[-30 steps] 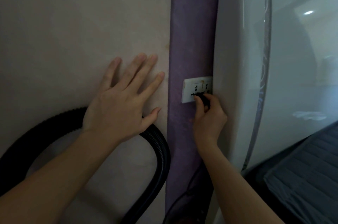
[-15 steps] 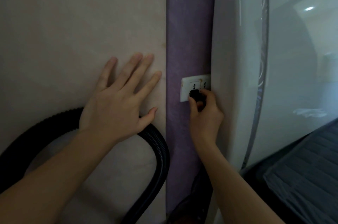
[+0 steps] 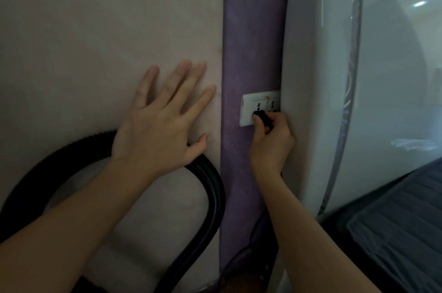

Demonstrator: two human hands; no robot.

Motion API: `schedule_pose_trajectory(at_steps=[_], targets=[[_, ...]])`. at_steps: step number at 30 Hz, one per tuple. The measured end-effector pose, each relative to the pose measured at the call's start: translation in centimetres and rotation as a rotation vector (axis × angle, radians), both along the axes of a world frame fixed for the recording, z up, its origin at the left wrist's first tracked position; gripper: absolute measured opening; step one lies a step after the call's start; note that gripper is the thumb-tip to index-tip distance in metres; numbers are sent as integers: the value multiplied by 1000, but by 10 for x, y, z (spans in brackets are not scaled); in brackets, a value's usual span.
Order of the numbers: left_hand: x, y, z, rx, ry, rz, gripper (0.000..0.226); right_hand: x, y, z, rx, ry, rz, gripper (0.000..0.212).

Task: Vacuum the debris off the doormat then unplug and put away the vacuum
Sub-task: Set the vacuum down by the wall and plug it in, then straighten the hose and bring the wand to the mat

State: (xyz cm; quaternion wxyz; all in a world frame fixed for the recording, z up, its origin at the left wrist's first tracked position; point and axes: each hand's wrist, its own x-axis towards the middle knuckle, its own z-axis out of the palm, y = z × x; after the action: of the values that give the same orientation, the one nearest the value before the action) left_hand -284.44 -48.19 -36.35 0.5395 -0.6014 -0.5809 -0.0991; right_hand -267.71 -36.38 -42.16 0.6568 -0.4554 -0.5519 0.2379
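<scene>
A white wall socket (image 3: 251, 108) sits on a purple strip of wall, partly hidden by a white glossy headboard. My right hand (image 3: 271, 144) pinches the black vacuum plug (image 3: 262, 116) at the socket, between thumb and fingers. Whether the plug's pins are in the socket I cannot tell. My left hand (image 3: 162, 122) lies flat with fingers spread on the beige wall. Below it arcs the black ribbed vacuum hose (image 3: 212, 187). The doormat and the vacuum body are out of view.
The white glossy headboard (image 3: 320, 77) stands close on the right of the socket. A dark quilted mattress (image 3: 401, 233) fills the lower right. A thin dark cord (image 3: 241, 252) hangs along the purple strip (image 3: 251, 29) below my right arm.
My right hand has shifted its hold on the plug, with the thumb now under it. The view has drifted slightly; my left hand stays flat on the wall.
</scene>
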Motion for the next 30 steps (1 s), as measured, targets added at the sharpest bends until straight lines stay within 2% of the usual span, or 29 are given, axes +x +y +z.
schedule_pose_trajectory(at_steps=[5,9,12,15,17,21,26,30], targets=[[9,-13,10,-95,-67,22,81,13,-16,13,-87,-113,77,26],[15,-31,19,-224,-129,6,81,36,-30,23,-147,-446,240,46],[16,-57,20,-262,-157,15,79,50,-53,23,-56,-646,242,61],[15,-94,14,-264,-234,32,78,58,-83,18,110,-645,189,61],[16,-123,9,-274,-298,80,80,58,-102,13,188,-614,236,58],[15,-185,1,-289,-392,195,83,43,-127,-3,259,-599,434,55],[6,-234,-16,-416,-562,382,98,11,-143,-41,271,-658,711,59],[-3,-248,-28,-446,-535,459,83,-19,-142,-68,271,-725,889,68]])
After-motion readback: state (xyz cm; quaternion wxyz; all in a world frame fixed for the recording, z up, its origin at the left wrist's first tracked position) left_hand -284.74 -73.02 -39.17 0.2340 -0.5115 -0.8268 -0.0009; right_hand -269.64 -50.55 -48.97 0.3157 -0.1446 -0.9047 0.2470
